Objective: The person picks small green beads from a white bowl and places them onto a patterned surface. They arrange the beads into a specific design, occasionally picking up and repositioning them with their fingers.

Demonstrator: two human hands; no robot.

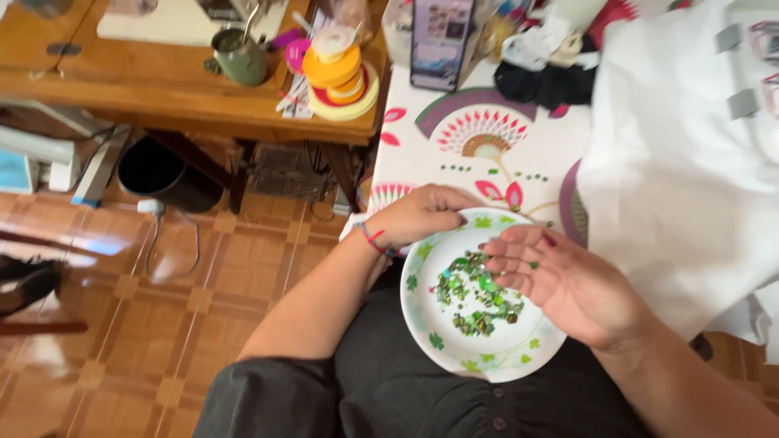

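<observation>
A white plate (428, 318) with green leaf marks rests on my lap, against the table's edge. A heap of small green sequins or beads (475, 294) lies in its middle. My left hand (420, 212) grips the plate's far left rim; a red and blue thread bracelet is on that wrist. My right hand (560, 280) hovers palm up over the plate's right side, fingers spread, with a few green pieces on the fingertips and palm.
A table with a flower-patterned cloth (454, 154) stands ahead, white fabric (682, 162) draped over its right part. A phone (441, 42) leans upright at the back. To the left, a wooden desk (162, 89) holds stacked ribbon rolls (341, 73) and a green cup (240, 55).
</observation>
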